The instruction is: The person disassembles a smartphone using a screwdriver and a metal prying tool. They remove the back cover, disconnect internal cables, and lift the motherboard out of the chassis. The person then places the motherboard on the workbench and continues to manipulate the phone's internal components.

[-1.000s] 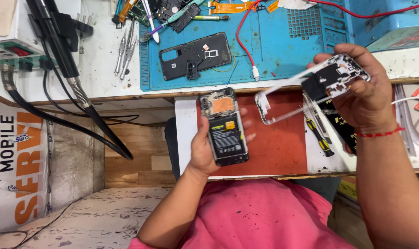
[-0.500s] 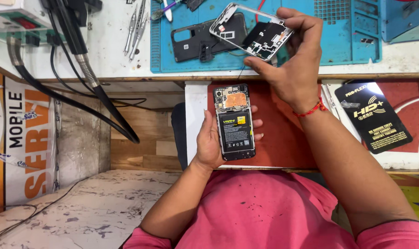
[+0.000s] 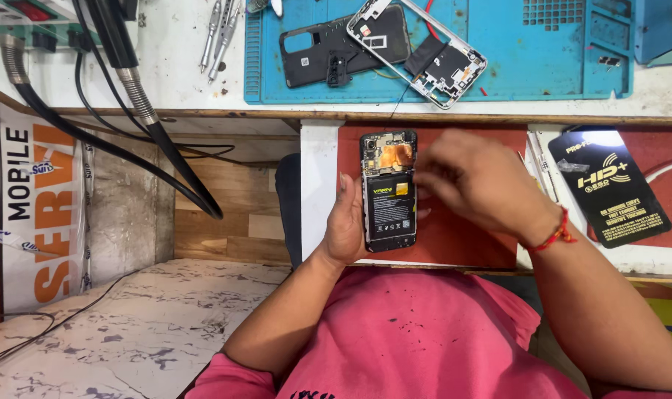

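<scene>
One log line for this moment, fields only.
left hand: holds opened phone | right hand: empty, beside phone | frame: on blue mat

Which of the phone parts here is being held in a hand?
The opened phone with its black battery showing, held in the left hand. The black back cover and the middle frame lie on the blue mat.

- At frame centre, the left hand (image 3: 345, 225) cradles an opened phone (image 3: 389, 191), its black battery and copper-coloured patch facing up.
- The right hand (image 3: 483, 181), blurred, hovers just right of the phone's upper half; whether its fingers touch it cannot be told.
- Both hands are above a red mat (image 3: 454, 236).
- At upper centre, a blue mat (image 3: 513, 52) on the bench carries a black back cover (image 3: 321, 48) and a phone frame (image 3: 424, 52).
- A black packet (image 3: 609, 188) lies at right.
</scene>
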